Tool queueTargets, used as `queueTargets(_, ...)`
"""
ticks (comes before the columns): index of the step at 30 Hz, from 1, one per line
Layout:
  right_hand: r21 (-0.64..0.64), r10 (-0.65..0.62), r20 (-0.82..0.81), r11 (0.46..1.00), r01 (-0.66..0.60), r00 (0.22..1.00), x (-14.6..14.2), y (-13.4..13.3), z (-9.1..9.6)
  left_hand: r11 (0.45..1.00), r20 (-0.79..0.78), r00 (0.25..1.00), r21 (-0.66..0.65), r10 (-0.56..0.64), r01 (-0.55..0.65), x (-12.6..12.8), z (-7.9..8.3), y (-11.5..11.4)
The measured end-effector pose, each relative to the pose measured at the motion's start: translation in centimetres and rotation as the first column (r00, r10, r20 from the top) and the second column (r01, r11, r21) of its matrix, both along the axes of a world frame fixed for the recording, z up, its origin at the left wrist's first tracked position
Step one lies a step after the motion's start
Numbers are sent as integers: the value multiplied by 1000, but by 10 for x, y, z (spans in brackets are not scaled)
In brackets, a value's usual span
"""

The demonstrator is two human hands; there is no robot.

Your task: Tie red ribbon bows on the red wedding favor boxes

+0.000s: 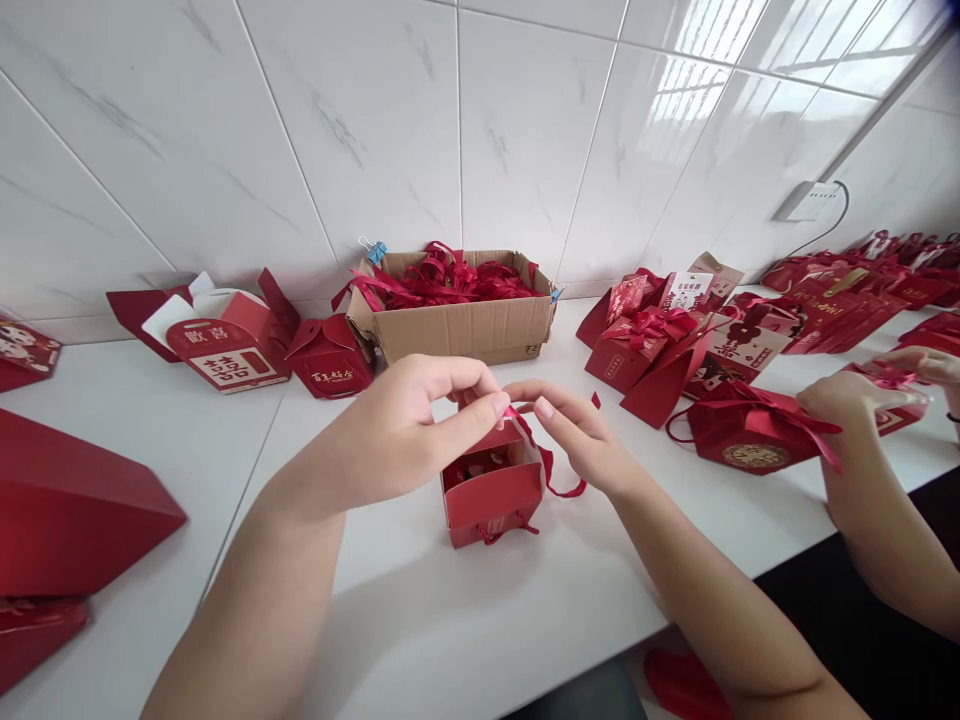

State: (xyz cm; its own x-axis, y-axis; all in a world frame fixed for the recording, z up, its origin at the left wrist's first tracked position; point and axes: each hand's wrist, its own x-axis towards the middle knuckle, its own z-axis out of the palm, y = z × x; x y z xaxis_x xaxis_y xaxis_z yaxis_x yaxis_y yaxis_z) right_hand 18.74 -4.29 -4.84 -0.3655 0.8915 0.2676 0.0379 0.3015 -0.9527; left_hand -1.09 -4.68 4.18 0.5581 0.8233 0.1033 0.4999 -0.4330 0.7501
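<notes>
A small red gift box [495, 495] stands on the white table in front of me, its top open, with small things inside that I cannot make out. A twisted red cord handle [506, 530] hangs on its near side. Above the box, my left hand [420, 430] pinches a red ribbon [529, 430] between thumb and index finger. The ribbon trails down past the box's right side and curls on the table. My right hand [574, 430] is beside it, fingers stretched toward the left fingertips, thumb a little apart. Part of the box's far side is hidden behind my hands.
A cardboard box [465, 330] full of red ribbons stands against the tiled wall. Red gift boxes [232, 345] sit left, and several ribboned ones [637, 340] right. A large red folded piece [67, 510] lies at left. A co-worker's hands [855, 400] hold a box at right.
</notes>
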Motion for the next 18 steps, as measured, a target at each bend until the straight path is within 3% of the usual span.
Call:
queueTargets(5,-48,286,-8,957,-286,958,-12,11,43,988,9,996,125,92,-92,-19,11,-11)
queueTargets(7,-47,344,-1,938,-344,939,-14,14,53,986,-52,994,142,97,-89,-28,11,-13)
queueTargets(10,-19,277,-6,961,-277,961,-12,16,59,987,-261,963,157,70,-29,-37,5,-13)
queueTargets(13,-32,251,-19,967,-252,968,-10,17,56,989,-478,878,143,28,46,-37,-6,-10)
queueTargets(18,-30,275,-27,961,-276,961,-11,20,51,992,-632,774,59,-47,108,-13,-24,-2)
